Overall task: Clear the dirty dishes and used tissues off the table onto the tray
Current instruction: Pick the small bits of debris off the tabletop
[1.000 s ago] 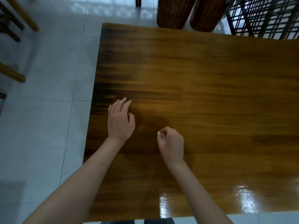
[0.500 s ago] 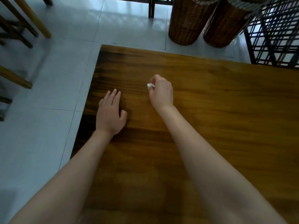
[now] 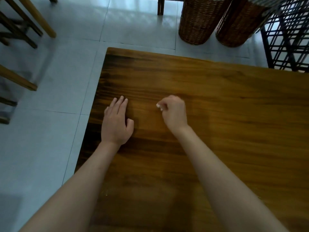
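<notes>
The left hand (image 3: 116, 126) lies flat on the wooden desk (image 3: 217, 123) near its left edge, fingers straight and close together, holding nothing. The right hand (image 3: 174, 113) hovers just beside it with fingers curled, its grip pinching a small white scrap of tissue (image 3: 158, 107) at the fingertips, above the desk top. Beyond the far edge, two wicker baskets (image 3: 197, 20) stand on the tiled floor (image 3: 41, 131) beside a black lattice rack (image 3: 287, 41).

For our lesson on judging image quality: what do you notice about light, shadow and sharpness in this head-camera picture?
Head view: dim, bluish light; the table darkens toward its left edge; the left hand casts a soft shadow; the right hand and its white scrap look slightly blurred; wide-angle bending at the baskets.
</notes>
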